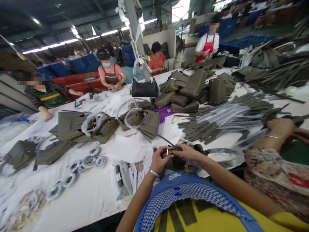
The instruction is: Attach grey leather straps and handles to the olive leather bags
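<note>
At the table's near edge, my left hand [159,161] pinches a small shiny gold metal piece, seemingly a buckle [168,151], between thumb and fingers. My right hand [185,152] is closed on a thin dark olive strap [166,140], whose free end sticks out toward the far left. Both hands nearly meet at the buckle. Below them lies a dark olive handbag [177,163], partly hidden by the hands and the apron. Plastic-wrapped handle material [224,154] lies to its right.
Olive handbags [149,122] and a bag pile [188,87] cover the table [96,196]. Loose straps [205,129] spread at right. Tape rolls [70,179] and a grey dispenser [123,178] sit left. A co-worker's arm [277,135] is close on the right; others work opposite.
</note>
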{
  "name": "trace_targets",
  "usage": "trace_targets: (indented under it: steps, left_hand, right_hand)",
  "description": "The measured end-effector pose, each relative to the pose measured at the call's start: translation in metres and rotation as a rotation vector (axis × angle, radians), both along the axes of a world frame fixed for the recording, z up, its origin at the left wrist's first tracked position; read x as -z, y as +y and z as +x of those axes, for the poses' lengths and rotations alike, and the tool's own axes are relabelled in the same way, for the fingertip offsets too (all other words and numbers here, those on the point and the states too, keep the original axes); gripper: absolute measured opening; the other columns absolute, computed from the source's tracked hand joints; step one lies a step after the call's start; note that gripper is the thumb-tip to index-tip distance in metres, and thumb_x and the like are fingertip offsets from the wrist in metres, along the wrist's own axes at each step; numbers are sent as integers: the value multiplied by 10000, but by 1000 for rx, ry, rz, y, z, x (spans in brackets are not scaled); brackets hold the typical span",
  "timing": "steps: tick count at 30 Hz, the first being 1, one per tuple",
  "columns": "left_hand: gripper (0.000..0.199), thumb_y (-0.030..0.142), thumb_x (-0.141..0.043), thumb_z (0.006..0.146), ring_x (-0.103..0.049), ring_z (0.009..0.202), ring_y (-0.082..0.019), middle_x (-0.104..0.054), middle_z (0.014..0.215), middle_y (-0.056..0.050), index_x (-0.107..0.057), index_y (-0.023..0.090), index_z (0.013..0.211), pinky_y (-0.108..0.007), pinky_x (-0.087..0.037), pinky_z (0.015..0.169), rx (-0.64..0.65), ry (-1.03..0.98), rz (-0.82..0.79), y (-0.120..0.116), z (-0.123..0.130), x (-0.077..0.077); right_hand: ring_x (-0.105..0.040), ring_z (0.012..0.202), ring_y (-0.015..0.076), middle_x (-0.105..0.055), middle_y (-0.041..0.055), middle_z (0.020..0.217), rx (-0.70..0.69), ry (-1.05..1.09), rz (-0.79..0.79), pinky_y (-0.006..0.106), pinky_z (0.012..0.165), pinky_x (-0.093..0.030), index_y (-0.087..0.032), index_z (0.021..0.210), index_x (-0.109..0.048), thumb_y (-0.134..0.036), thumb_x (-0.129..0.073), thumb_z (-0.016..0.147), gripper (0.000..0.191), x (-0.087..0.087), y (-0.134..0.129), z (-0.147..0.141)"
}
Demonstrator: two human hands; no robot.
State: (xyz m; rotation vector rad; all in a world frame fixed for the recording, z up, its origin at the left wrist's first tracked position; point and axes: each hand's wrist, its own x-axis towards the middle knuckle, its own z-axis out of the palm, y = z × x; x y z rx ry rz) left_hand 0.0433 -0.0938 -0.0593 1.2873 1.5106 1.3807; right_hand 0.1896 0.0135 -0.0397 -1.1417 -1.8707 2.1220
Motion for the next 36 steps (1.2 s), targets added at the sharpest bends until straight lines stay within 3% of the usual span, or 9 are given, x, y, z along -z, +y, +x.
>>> trace_targets:
  steps: [4, 7, 10, 13, 16, 23, 27, 32, 36]
  left_hand:
    - [325, 225, -659, 764, -611, 991, -186, -651, 1062, -60, -556, 196, 1070, -345, -495, 898, -110, 297, -28, 0, 7, -13]
    - [372, 230, -643, 780, -580, 1044, -217, -648, 1108, -53, -566, 234, 1144, -379, -472, 916, -123, 594, -68, -1, 11, -27]
    - [356, 221, -652, 771, -593, 1017, -233, -674, 1072, -54, -606, 241, 1124, -380, -479, 893, -97, 684, -112, 1, 8, -33]
    - [318, 243, -647, 773, -630, 941, -208, -690, 1057, -45, -638, 236, 1091, -349, -495, 873, -147, 486, -143, 4, -3, -27]
    - [331, 269, -619, 789, -644, 926, -199, -693, 1062, -66, -640, 177, 1106, -335, -501, 876, -196, 143, -138, 8, -17, -9]
    - [444, 334, -663, 745, -587, 1096, -237, -654, 1161, -97, -627, 151, 1148, -393, -426, 998, -303, -301, -109, 13, -29, 28]
    - [451, 345, -667, 742, -571, 1125, -240, -641, 1183, -102, -629, 150, 1147, -404, -395, 1034, -281, -352, -114, 16, -27, 30]
    - [359, 318, -662, 746, -596, 1079, -257, -667, 1135, -100, -680, 134, 1054, -391, -431, 993, -111, -287, -161, 23, -16, 21]
    - [353, 311, -655, 756, -616, 1013, -237, -690, 1081, -83, -672, 155, 1072, -359, -455, 943, -26, -106, -155, 34, -6, 15]
  right_hand:
    - [-356, 489, 64, -451, -53, 567, 37, 43, 8, 189, 422, -224, -155, 851, -602, -480, -651, 719, 355, -7, 1, 0]
    - [-450, 555, 91, -545, -20, 646, 67, 104, 145, 202, 470, -330, -160, 842, -610, -475, -645, 725, 338, -13, 3, 0]
    - [-551, 720, 145, -628, 12, 782, 30, 202, 268, 248, 643, -437, -171, 880, -624, -455, -609, 764, 307, -17, 7, 0]
    - [-557, 752, 154, -630, 13, 785, 25, 216, 389, 249, 658, -434, -187, 827, -643, -466, -473, 856, 328, -15, 12, 6]
    - [-495, 596, 124, -586, -1, 673, 32, 163, 438, 235, 533, -384, -192, 769, -654, -481, -429, 875, 381, -2, 17, 19]
    - [-422, 458, 103, -611, -9, 641, -25, 34, 369, 239, 442, -322, -190, 991, -683, -498, -499, 837, 391, 42, 29, 46]
    - [-441, 471, 109, -608, -4, 630, -49, 25, 363, 240, 451, -329, -179, 947, -694, -494, -498, 837, 387, 48, 33, 48]
    - [-498, 554, 126, -591, -9, 647, -80, 126, 360, 244, 529, -388, -182, 882, -671, -462, -478, 862, 340, 34, 29, 27]
    - [-567, 683, 158, -622, 9, 782, 64, 156, 476, 275, 642, -452, -207, 1031, -597, -448, -408, 901, 333, 19, 20, -1]
